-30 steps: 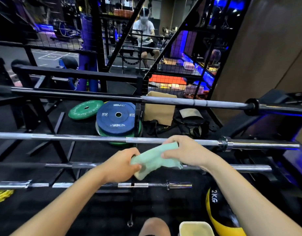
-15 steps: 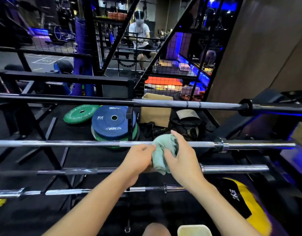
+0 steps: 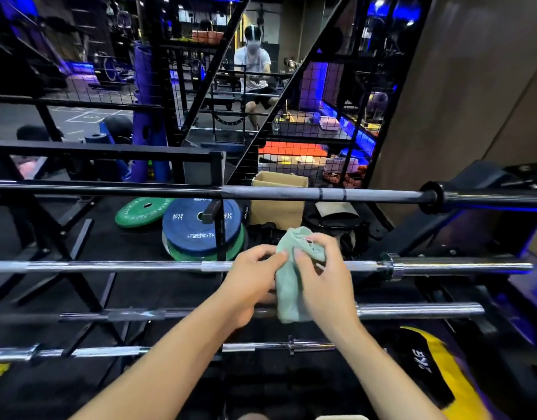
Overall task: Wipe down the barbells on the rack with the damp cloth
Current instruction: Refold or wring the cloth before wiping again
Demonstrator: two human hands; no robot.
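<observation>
Gripping: left hand (image 3: 251, 277) and right hand (image 3: 323, 280) both pinched the cloth (image 3: 291, 286).
Location: cloth bunched over chrome barbell (image 3: 109, 266).
Progress: judged early; dark barbell (image 3: 291, 194) apparently untouched.

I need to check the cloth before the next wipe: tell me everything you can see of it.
The cloth is pale green, soft towelling by its look, bunched and hanging lengthwise in front of the second barbell. The right hand holds its upper part, and the left hand pinches its left edge. Whether it is damp cannot be told.
</observation>
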